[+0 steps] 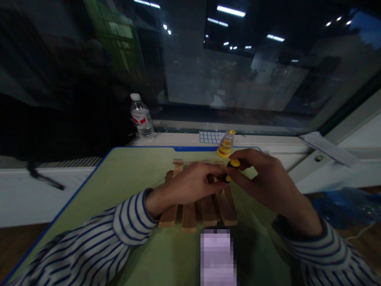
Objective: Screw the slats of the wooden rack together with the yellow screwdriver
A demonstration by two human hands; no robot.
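A short yellow-and-black screwdriver (235, 163) is pinched at its handle between the thumb and fingers of my right hand (269, 182). My left hand (192, 180) reaches in from the left, its fingers closed around the lower end of the same tool. The tip is hidden behind my fingers. Beneath both hands lies a slatted wooden rack (189, 216) on the green tabletop (143, 254). Its slats run away from me, and my left hand and forearm cover part of them.
A phone (218, 256) with a blurred screen lies at the near side. Behind the rack stands a small clear bottle with yellow ends (226, 143). On the sill are a water bottle (143, 119) and a blue-gridded sheet (210, 137). Blue plastic (342, 206) lies at right.
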